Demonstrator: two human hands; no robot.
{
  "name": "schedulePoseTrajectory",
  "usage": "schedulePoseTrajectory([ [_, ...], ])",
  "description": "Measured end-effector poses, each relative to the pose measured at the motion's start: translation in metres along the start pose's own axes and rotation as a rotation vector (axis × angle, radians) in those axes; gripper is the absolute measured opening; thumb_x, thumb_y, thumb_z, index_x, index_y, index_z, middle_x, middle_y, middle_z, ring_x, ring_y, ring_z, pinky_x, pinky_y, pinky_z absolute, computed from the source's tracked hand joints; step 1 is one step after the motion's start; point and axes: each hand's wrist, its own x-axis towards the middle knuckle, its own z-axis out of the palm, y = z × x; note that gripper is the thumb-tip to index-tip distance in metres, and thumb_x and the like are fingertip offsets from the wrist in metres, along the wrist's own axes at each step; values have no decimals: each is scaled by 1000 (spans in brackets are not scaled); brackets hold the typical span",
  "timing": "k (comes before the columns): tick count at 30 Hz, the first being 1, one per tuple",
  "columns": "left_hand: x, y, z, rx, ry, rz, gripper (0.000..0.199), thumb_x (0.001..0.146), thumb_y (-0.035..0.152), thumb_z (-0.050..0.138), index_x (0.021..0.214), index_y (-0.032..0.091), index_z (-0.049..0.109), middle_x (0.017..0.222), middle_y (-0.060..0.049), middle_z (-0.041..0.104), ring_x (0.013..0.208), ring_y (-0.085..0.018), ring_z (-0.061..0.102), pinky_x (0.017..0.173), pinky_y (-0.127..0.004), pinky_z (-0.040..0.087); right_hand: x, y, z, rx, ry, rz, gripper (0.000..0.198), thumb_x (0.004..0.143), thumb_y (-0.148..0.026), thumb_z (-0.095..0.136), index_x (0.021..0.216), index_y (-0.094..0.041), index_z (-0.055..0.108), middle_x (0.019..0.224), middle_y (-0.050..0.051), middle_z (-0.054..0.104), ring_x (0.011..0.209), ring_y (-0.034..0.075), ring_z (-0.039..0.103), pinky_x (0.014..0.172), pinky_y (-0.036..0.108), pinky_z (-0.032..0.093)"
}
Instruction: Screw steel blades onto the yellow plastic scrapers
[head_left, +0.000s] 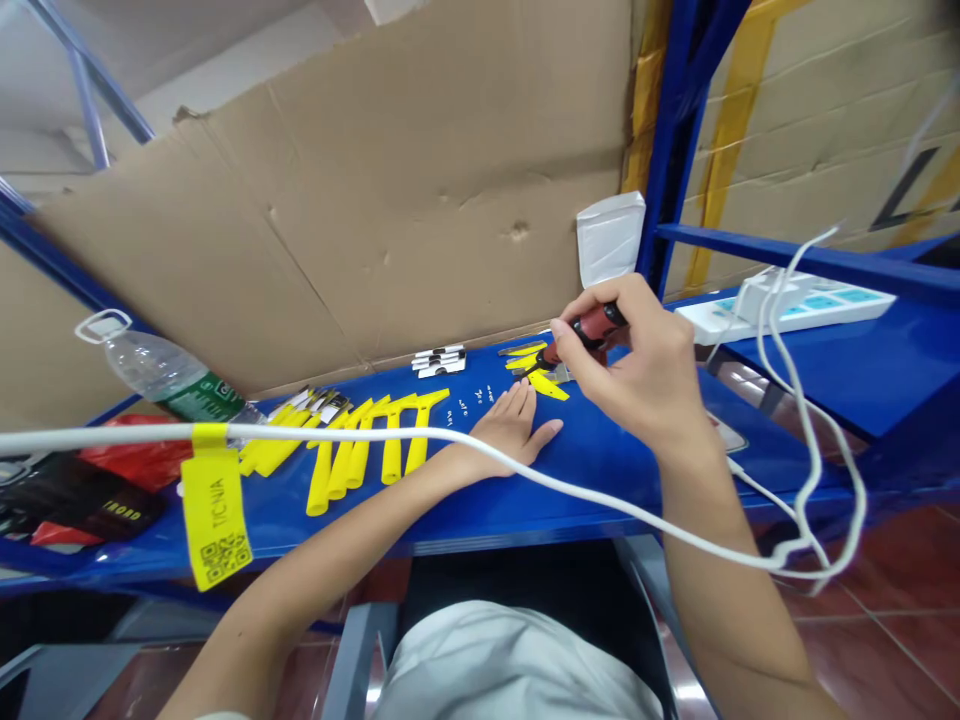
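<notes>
My right hand (649,370) is wrapped around a red and black screwdriver (596,328), tilted with its tip down at a yellow plastic piece (547,385). My left hand (514,428) lies flat on the blue tabletop, fingers stretched out and thumb apart, with the fingertips at the edge of that piece. Whether they press on it I cannot tell. Other flat yellow pieces (525,355) lie just behind the screwdriver tip. Small screws (480,397) are scattered beside my left hand. Left of it, several yellow T-shaped handles (390,440) lie in a row.
Small black-and-white pieces (440,360) lie against the cardboard sheet (450,200). More yellow parts (281,440), a plastic bottle (169,370) and a black and red bag (105,490) are at left. A white cable (600,497) crosses in front; a power strip (795,308) lies at right.
</notes>
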Motion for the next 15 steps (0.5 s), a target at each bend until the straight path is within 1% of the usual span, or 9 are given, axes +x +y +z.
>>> schedulePoseTrajectory([
  [6, 24, -8, 5, 8, 31, -28, 102, 112, 75, 17, 179, -3, 17, 189, -27, 10, 178, -37, 1, 145, -53, 11, 1, 0, -1, -11, 5, 11, 11, 98, -31, 74, 103, -26, 65, 86, 0, 66, 72, 15, 64, 64, 31, 54],
  [10, 40, -9, 8, 7, 64, -83, 104, 111, 74, 16, 177, -5, 16, 188, -30, 13, 178, -40, 6, 144, -58, 15, -1, 1, 0, 8, -17, 1, 12, 98, -32, 74, 104, -27, 65, 87, 0, 65, 73, 15, 64, 65, 31, 54],
  [12, 47, -9, 8, 10, 66, -94, 107, 110, 76, 16, 177, -7, 15, 187, -32, 14, 178, -41, 7, 144, -59, 14, -1, 1, 0, 10, -22, -9, 12, 98, -31, 74, 104, -26, 65, 86, 0, 64, 73, 15, 64, 65, 31, 54],
  [13, 49, -10, 7, 12, 68, -94, 108, 110, 78, 16, 177, -7, 15, 187, -32, 15, 178, -41, 6, 144, -60, 13, -1, 1, 0, 11, -20, -12, 12, 98, -30, 75, 104, -26, 65, 86, 0, 64, 72, 14, 63, 65, 30, 54],
  [15, 52, -11, 6, 15, 74, -86, 107, 109, 80, 19, 179, -1, 16, 188, -29, 18, 178, -40, 6, 144, -59, 11, 0, 1, 0, 14, -16, -13, 13, 97, -28, 75, 104, -26, 65, 86, -1, 65, 72, 14, 64, 65, 30, 53],
])
